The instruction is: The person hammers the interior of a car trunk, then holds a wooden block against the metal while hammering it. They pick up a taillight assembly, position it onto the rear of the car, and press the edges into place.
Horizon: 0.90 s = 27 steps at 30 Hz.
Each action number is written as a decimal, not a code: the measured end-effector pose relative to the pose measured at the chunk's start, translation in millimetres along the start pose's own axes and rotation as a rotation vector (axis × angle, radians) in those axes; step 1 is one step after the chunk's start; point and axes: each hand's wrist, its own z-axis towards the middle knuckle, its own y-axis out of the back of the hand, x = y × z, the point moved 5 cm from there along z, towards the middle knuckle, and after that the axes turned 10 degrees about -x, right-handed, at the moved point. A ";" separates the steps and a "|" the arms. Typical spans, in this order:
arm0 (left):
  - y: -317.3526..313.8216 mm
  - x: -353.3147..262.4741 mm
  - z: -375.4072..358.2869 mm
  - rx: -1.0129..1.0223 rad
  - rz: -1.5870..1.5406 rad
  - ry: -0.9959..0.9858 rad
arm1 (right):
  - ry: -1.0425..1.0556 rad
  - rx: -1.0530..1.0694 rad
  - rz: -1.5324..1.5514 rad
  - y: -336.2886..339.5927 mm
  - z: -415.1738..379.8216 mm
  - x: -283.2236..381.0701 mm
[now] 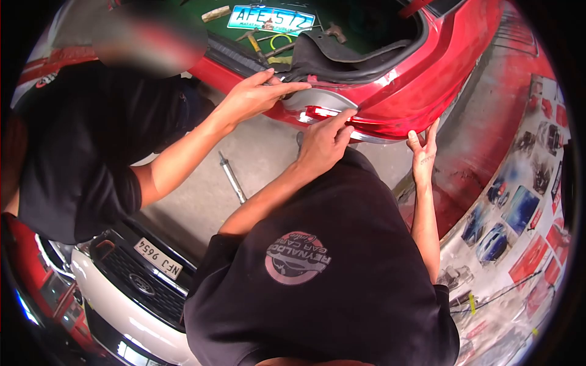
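Observation:
A red tail light (390, 125) with a pale lower edge sits at the rear corner of a red car body (415, 67). My left hand (320, 146) lies against its inner end, index finger stretched along the lens and the other fingers partly curled. At the outer end, my right hand (423, 157) touches the lower edge from below, thumb and fingers spread apart. Just above my left hand, a co-worker's hand (256, 94) reaches in from the left with a finger extended over the silver-grey panel (323, 99). Whatever lies behind the light is hidden.
Black trim (342, 58) lies at the trunk opening, with a licence plate (271, 20) and a hammer (253, 44) farther in. A co-worker in black (79, 146) leans in at left. A metal cylinder (232, 177) lies on the floor; a white car (128, 293) stands behind me.

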 end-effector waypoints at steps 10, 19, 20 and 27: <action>8.9 2.8 7.2 -0.017 -0.133 0.127 | 0.052 0.019 0.001 -3.9 -1.5 16.7; 0.1 -7.2 53.6 0.243 0.140 0.035 | 0.001 -0.037 -0.043 -3.2 0.2 8.7; 0.4 -6.9 56.7 0.300 0.133 0.094 | -0.001 -0.034 -0.045 -3.3 1.3 8.4; -1.1 -3.8 51.2 0.270 0.104 0.069 | -0.011 -0.017 -0.036 -5.4 -0.3 14.8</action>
